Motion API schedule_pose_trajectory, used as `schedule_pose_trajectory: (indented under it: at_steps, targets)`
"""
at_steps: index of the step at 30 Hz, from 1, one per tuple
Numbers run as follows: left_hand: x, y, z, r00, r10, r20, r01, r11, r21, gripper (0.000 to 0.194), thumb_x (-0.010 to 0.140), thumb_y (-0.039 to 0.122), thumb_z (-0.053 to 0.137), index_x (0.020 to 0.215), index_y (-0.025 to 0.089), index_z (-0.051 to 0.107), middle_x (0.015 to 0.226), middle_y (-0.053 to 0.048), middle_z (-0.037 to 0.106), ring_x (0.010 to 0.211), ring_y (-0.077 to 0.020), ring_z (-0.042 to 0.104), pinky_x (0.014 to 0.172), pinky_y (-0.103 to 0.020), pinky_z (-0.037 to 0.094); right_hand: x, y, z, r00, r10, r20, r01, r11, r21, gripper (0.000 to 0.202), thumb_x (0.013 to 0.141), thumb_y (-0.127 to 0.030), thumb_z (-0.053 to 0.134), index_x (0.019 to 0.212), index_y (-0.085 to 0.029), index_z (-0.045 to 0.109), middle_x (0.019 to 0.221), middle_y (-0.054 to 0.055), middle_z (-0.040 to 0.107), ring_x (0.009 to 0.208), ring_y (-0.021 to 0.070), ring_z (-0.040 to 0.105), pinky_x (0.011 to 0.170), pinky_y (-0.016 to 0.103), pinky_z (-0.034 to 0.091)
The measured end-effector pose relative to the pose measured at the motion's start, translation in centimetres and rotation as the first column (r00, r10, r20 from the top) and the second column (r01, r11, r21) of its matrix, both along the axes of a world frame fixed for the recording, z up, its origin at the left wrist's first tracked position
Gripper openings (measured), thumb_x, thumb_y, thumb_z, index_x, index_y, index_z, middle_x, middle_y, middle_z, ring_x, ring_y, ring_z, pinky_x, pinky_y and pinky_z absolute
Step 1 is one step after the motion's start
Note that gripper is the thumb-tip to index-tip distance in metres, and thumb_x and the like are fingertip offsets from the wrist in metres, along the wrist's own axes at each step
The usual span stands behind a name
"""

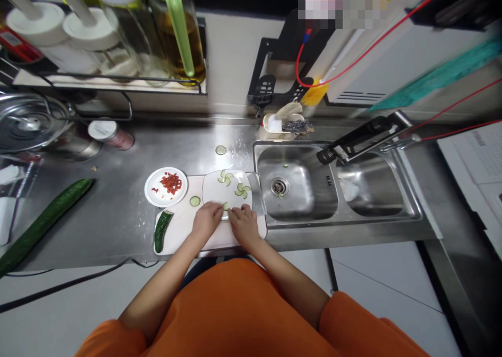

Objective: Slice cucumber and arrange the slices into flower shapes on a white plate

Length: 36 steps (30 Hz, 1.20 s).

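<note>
My left hand (207,222) and my right hand (245,228) meet over the near edge of a white plate (212,185). Between their closed fingertips is a small cut cucumber slice (225,206). Farther back on the plate, curved slices form two pinwheels, a cucumber pinwheel (225,177) and another cucumber pinwheel (242,191). The plate rests on a pale cutting board (182,237). Left of it on the board lie a round cucumber slice (195,201) and a dark green cucumber piece (162,231). A flat grey blade-like sheet (259,196) shows at the plate's right.
A white plate of red berry-like bits (171,183) stands left of the board. A long cucumber (47,222) lies far left, near a steel pot (74,145) and a small jar (112,135). One loose slice (220,150) lies behind. On the right is a double sink (298,221).
</note>
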<state>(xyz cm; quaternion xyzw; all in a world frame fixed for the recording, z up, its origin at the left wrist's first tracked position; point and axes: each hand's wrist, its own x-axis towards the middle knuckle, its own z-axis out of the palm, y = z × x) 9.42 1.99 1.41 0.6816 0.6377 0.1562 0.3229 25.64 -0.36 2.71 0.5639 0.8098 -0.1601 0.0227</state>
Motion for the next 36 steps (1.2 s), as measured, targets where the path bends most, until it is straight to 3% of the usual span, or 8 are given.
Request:
schedule_pose_trajectory:
  at_steps: [5,7,11,20,27,36]
  targets:
    - [-3.5,-0.1,0.3,0.958,0.272,-0.093,-0.265,0.961,0.080,0.025,0.083,0.028,0.048,0.096,0.019,0.067,0.096,-0.007,0.068,0.089,-0.0189,0.061,0.085,-0.030,0.045,0.3,0.0,-0.1,0.999,-0.048,-0.020,0.048,0.999,0.007,0.034,0.093,-0.022,0.042,0.124,-0.024,0.056,0.116,0.011,0.058,0.109,0.0260,0.037,0.079,0.037,0.033]
    - [-4.9,-0.2,0.2,0.933,0.321,-0.160,-0.316,0.947,0.060,0.028,0.083,0.031,0.048,0.099,0.019,0.067,0.094,-0.007,0.068,0.085,-0.0200,0.061,0.082,-0.031,0.045,0.5,0.0,-0.2,0.998,-0.058,-0.027,0.058,0.998,0.018,0.034,0.093,-0.022,0.042,0.123,-0.024,0.057,0.115,0.011,0.059,0.109,0.0257,0.037,0.079,0.037,0.033]
    - [-6.0,-0.2,-0.2,0.910,0.330,-0.249,-0.327,0.943,0.056,0.032,0.083,0.033,0.047,0.103,0.017,0.066,0.096,-0.011,0.067,0.087,-0.0223,0.060,0.081,-0.032,0.044,0.9,0.0,-0.3,0.997,-0.067,-0.044,0.068,0.997,0.036,0.032,0.092,-0.022,0.044,0.121,-0.024,0.058,0.114,0.010,0.060,0.108,0.0255,0.037,0.079,0.037,0.032]
    - [-5.6,0.2,-0.9,0.898,0.315,-0.308,-0.318,0.947,0.042,0.032,0.083,0.031,0.046,0.104,0.017,0.066,0.092,-0.011,0.067,0.088,-0.0230,0.060,0.080,-0.032,0.043,0.8,0.1,0.1,0.996,-0.079,-0.030,0.080,0.996,0.030,0.030,0.093,-0.025,0.044,0.118,-0.025,0.060,0.113,0.010,0.060,0.106,0.0252,0.038,0.077,0.036,0.032]
    - [-5.7,0.2,-1.1,0.897,0.372,-0.239,-0.380,0.925,0.015,0.031,0.078,0.034,0.050,0.099,0.016,0.064,0.087,-0.009,0.066,0.083,-0.0227,0.059,0.077,-0.032,0.043,0.7,0.3,0.1,0.995,-0.077,-0.059,0.079,0.996,0.037,0.029,0.094,-0.026,0.044,0.117,-0.025,0.061,0.112,0.009,0.061,0.106,0.0251,0.038,0.077,0.035,0.031]
    - [-6.0,0.6,-0.6,0.879,0.461,-0.123,-0.471,0.879,-0.070,0.018,0.072,0.037,0.058,0.075,0.020,0.057,0.072,0.000,0.063,0.067,-0.0152,0.057,0.071,-0.026,0.041,0.2,0.9,0.6,0.981,-0.137,-0.134,0.133,0.990,-0.036,0.026,0.093,-0.027,0.045,0.110,-0.028,0.065,0.111,0.006,0.062,0.108,0.0247,0.037,0.076,0.034,0.033]
